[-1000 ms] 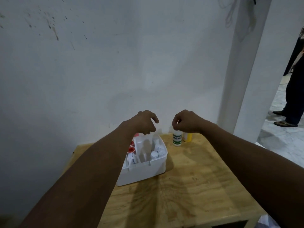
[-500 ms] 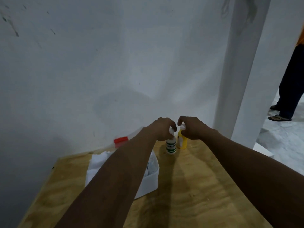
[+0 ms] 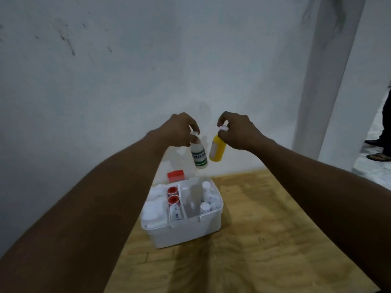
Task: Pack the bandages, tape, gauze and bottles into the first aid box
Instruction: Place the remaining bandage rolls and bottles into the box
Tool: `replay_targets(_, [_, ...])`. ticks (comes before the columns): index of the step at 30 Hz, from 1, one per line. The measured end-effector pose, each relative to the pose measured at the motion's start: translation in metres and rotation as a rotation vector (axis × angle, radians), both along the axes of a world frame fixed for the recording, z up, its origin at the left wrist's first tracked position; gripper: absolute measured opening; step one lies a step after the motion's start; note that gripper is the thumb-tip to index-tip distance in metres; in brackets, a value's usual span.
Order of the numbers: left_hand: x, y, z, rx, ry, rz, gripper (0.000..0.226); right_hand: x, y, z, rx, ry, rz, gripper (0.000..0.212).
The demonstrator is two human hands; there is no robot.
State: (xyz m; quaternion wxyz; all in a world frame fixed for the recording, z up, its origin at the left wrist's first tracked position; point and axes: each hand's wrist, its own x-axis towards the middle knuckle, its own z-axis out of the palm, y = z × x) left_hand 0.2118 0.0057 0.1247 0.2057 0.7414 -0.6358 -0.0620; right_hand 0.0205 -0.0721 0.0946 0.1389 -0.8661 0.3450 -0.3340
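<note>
My left hand (image 3: 179,130) pinches the top of a white bottle with a green label (image 3: 198,155), which hangs in the air above the box. My right hand (image 3: 237,132) pinches the white cap of a yellow bottle (image 3: 216,150), also lifted, close beside the other. Below them the white first aid box (image 3: 190,231) stands open on the wooden table (image 3: 264,240). White gauze (image 3: 153,208) fills its left side, two red-capped tape rolls (image 3: 173,195) sit in the middle, and several white bottles (image 3: 206,199) stand at its right.
The table is pushed against a white wall (image 3: 127,81). The box's lid with a red latch (image 3: 175,175) leans back toward the wall. A white pillar (image 3: 328,81) rises at the right, and a person's legs and sandals (image 3: 380,149) stand beyond it.
Both hands took hold of the two bottles on the table's far side and lifted them into the air. They now hang above the open box.
</note>
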Motion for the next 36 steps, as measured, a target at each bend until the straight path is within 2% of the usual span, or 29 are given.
replay_targets(8, [0.019, 0.042, -0.025, 0.072, 0.042, 0.052, 0.034, 0.031, 0.039, -0.022, 0.041, 0.08, 0.101, 0.02])
replay_targets(12, [0.015, 0.04, -0.029, 0.044, 0.049, 0.048, 0.034, 0.032, 0.038, -0.032, 0.077, 0.083, 0.107, 0.019])
replay_targets(26, [0.012, 0.035, -0.02, 0.144, 0.055, 0.019, 0.034, 0.034, 0.027, -0.039, 0.095, 0.231, 0.195, 0.02])
replay_targets(36, [0.013, 0.039, -0.021, 0.201, 0.073, 0.022, 0.03, 0.04, 0.025, -0.044, 0.094, 0.25, 0.207, 0.02])
